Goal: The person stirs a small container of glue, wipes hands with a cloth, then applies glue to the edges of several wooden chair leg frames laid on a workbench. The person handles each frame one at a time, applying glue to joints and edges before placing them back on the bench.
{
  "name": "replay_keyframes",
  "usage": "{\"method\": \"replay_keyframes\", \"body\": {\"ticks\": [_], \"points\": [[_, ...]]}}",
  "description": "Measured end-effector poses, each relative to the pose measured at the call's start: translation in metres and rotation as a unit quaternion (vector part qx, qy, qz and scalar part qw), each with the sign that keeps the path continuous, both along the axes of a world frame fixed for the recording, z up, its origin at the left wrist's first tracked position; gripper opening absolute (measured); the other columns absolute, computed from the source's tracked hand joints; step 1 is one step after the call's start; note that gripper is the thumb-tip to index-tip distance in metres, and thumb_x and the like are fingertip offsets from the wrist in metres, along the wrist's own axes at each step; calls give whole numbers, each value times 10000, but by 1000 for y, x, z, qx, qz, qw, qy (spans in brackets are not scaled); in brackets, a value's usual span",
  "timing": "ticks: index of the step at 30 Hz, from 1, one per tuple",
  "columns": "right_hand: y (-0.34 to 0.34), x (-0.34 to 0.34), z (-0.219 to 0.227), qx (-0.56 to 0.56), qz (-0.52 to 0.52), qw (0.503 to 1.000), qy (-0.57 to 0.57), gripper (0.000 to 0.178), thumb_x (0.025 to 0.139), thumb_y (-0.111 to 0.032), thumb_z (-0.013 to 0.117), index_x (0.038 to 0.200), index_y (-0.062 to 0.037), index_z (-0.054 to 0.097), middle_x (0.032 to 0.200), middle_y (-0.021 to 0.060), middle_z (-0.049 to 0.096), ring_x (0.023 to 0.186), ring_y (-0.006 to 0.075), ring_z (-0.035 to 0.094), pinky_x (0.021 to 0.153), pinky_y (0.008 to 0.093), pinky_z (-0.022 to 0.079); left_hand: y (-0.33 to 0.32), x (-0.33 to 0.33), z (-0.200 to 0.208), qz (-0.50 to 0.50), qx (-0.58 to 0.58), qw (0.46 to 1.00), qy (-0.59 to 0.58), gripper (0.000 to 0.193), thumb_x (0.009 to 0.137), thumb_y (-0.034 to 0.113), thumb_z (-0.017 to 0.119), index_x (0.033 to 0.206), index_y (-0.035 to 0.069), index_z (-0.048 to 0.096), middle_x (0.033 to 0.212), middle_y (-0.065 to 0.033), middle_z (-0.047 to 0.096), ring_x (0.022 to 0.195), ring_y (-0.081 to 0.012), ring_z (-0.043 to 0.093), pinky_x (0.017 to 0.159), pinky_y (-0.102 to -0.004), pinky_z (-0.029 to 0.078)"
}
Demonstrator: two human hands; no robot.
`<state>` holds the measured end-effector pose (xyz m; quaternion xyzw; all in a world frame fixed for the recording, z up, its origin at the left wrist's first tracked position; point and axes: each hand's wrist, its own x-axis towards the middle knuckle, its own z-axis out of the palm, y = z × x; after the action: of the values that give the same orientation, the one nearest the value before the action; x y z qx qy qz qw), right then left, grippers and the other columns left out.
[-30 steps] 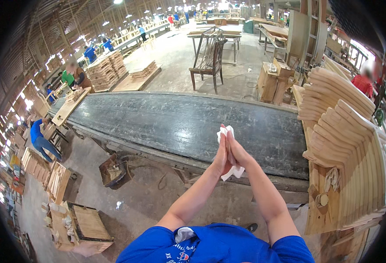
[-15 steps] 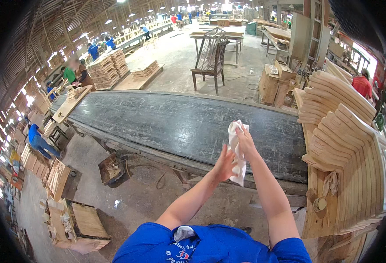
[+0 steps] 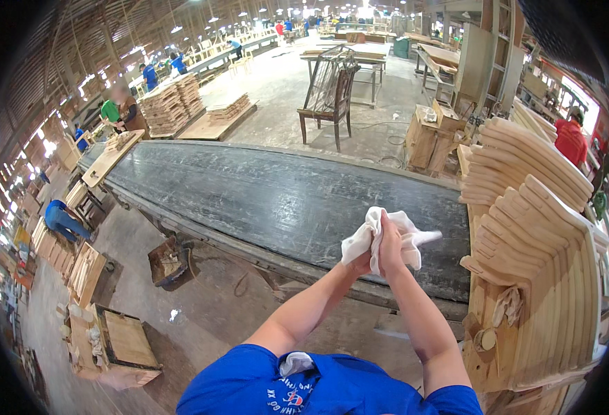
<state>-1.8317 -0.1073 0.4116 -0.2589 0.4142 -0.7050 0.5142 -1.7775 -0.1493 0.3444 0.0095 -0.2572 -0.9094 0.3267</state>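
A white cloth is bunched between my palms over the near edge of a long black conveyor belt. My right hand presses against it, fingers together and pointing away from me. Beneath the cloth, my left hand holds it from the other side; its fingers are mostly covered. Loose folds spread out on both sides of the hands, and the right-hand tip is blurred by motion.
Curved wooden parts stand stacked at the right, beside a crumpled rag and a small round container. A wooden box sits lower left. Beyond the belt stands a dark chair. Several people work farther off.
My hands have come together, and the cloth has gone from a narrow hanging strip to a wider, spread bunch. At the left, a person in blue has bent lower.
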Motion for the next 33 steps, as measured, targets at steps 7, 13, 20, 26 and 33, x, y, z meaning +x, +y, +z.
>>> {"method": "replay_keyframes", "body": {"ticks": [7, 13, 20, 26, 33], "points": [[-23, -83, -28, -3, 88, 996, 31, 404, 922, -415, 454, 1019, -55, 612, 950, 65, 632, 871, 209, 601, 779, 306, 470, -12, -25, 15, -3, -42, 998, -48, 397, 870, 378, 575, 1191, 166, 479, 1137, 13, 549, 1034, -139, 548, 868, -329, 472], [-23, -62, -50, 77, 181, 943, 270, 588, 899, -492, 456, 1279, -44, 454, 1334, 112, 382, 1154, 267, 448, 902, 388, 424, -17, -7, -16, -34, -68, 987, -143, 395, 889, 434, 526, 1203, 203, 467, 1126, 38, 529, 981, -114, 539, 815, -298, 449], [-77, -30, -13, 144, 219, 964, 43, 682, 847, -598, 471, 1253, -51, 446, 1112, 120, 552, 1033, 231, 539, 875, 374, 446, -85, -16, 0, 75, -279, 921, -263, 421, 919, 389, 454, 1265, 150, 451, 1235, -28, 479, 1117, -150, 436, 921, -315, 346], [-126, 3, 6, -22, 68, 985, -160, 617, 849, -628, 424, 1102, -78, 546, 1068, 82, 588, 977, 228, 572, 853, 370, 452, -124, 6, -1, 272, -288, 857, -331, 389, 919, 345, 500, 1162, 43, 531, 1108, -101, 584, 1015, -159, 550, 832, -319, 437], [-157, 33, 10, -64, 12, 976, -208, 611, 871, -594, 417, 1153, -63, 525, 1116, 80, 577, 1018, 231, 563, 904, 380, 434, -152, 43, 5, 332, -307, 840, -300, 302, 891, 243, 555, 1014, -26, 614, 871, -137, 665, 854, -164, 616, 720, -317, 471]]}}
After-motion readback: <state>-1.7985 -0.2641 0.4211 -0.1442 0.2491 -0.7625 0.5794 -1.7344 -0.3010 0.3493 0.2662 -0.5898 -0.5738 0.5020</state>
